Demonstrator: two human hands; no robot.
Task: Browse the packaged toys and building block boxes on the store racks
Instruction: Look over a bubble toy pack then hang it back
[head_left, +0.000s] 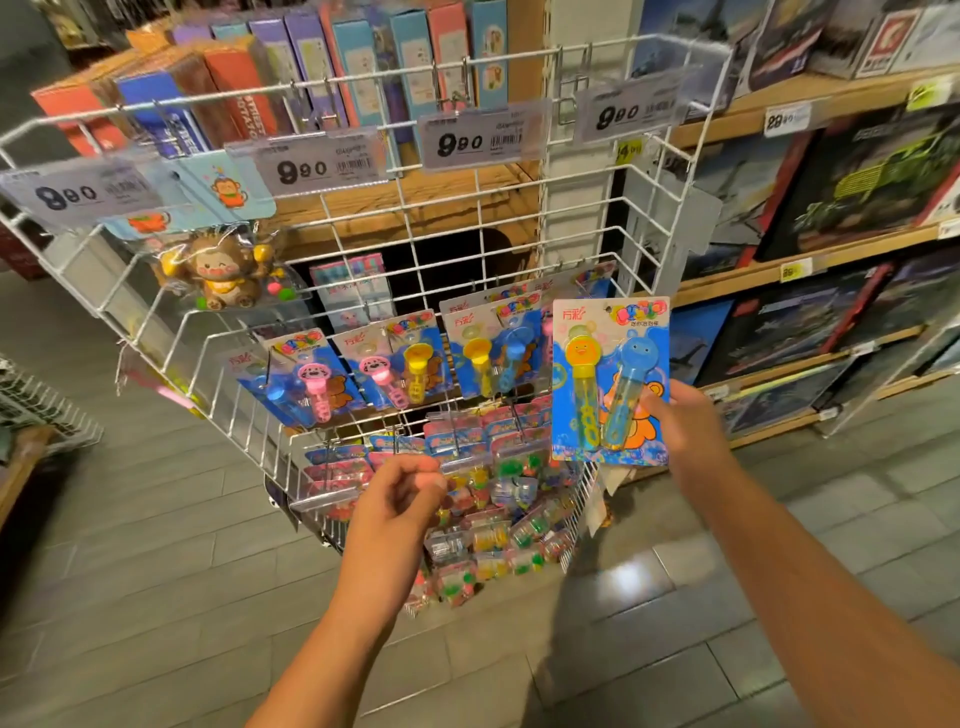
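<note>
Right hand (685, 426) pinches bubble-wand card (610, 379) at its right edge, held up before wire rack (467, 249) | left hand (400, 493) loosely curled, holding nothing | card likely light, flexible, blister crushable; grip the cardboard margin.

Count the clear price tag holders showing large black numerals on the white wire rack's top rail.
4 clear price tag holders: far left, left of centre, centre, right. None seems hidden.
</note>
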